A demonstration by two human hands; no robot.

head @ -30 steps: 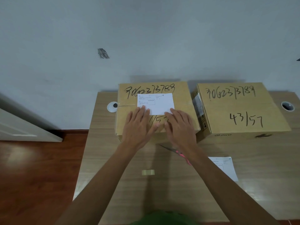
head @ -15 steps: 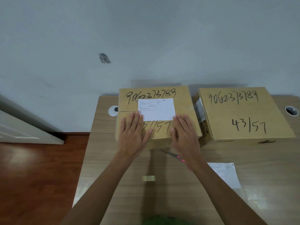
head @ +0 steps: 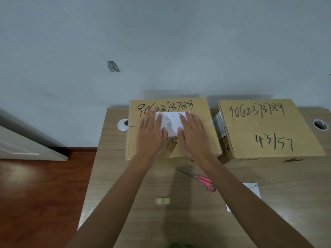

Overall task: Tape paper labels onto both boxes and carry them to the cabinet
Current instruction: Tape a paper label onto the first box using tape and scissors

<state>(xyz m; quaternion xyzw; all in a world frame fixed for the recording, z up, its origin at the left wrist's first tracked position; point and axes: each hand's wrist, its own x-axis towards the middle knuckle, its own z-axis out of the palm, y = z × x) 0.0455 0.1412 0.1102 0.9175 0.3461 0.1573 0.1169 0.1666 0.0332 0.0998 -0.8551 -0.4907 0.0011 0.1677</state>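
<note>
Together, left hand (head: 151, 135) and right hand (head: 194, 136) press flat, fingers straight, on a paper label (head: 171, 123) atop the left box (head: 197, 111), twelve o'clock on the desk (head: 268, 194). Paper is probably light and slippery; pin its edges.

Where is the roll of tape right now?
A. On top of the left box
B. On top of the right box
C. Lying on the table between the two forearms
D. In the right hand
C: the roll of tape lies on the table between the forearms, while the left hand and right hand both press flat on the paper label atop the left box.
</note>
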